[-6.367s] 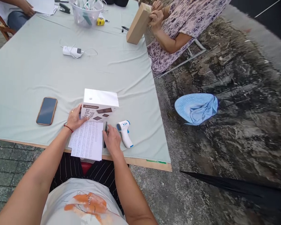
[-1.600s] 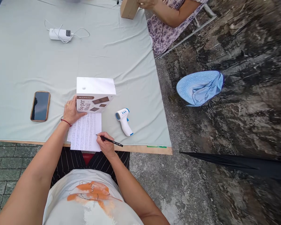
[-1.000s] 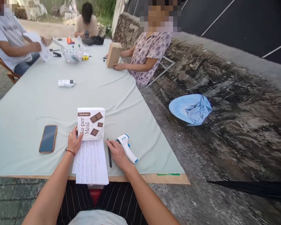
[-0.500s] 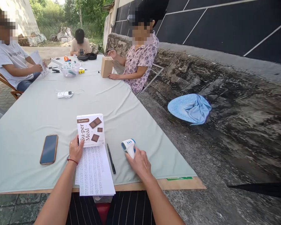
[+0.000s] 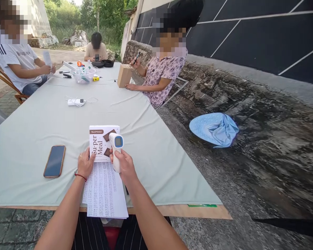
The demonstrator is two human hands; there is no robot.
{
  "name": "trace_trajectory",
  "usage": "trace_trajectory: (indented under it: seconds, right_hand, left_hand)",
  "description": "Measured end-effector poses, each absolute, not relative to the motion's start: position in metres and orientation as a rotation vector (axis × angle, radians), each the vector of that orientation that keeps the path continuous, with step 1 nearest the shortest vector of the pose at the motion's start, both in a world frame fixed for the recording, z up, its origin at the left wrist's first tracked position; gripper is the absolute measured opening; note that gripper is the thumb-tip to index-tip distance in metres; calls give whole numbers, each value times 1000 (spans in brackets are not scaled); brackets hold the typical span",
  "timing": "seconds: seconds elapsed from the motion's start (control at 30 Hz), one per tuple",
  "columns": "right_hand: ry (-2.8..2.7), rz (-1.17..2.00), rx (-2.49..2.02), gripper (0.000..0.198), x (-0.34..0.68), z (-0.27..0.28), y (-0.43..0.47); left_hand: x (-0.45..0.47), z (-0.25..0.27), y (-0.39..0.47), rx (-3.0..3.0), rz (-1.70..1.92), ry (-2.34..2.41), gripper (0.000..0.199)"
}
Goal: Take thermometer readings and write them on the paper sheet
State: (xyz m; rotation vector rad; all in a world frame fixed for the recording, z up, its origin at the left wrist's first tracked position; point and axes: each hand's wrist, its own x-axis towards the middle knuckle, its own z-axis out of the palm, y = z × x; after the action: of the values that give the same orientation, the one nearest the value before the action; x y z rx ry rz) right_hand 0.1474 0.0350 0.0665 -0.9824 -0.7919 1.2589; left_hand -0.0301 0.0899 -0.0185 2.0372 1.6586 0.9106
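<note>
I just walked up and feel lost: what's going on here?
The right hand holds a white thermometer gun in front of the NutriMotion box, whose left side the left hand grips. Paper sheets lie nearer, poking past the edge of the table. Further along, another person sits with a brown box.

Your right hand (image 5: 126,166) and white-and-blue plastic thermometer (image 5: 115,144) cover the four-o'clock side of the white cardboard box (image 5: 100,140). Your right forearm (image 5: 148,208) leaves only a sliver of slim black pen (image 5: 127,190) at seven o'clock. The white paper sheet (image 5: 104,191) carries writing too small to read. The black fabric strip (image 5: 289,225) runs out of view at four o'clock.
</note>
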Motion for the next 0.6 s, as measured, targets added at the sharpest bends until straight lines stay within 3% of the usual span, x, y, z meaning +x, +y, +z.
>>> trace_trajectory:
  seconds: [0.6]
  right_hand:
    - [-738, 1277, -1057, 37, 146, 45, 37]
  left_hand:
    - [-28, -17, 83, 2091, 856, 1675, 65]
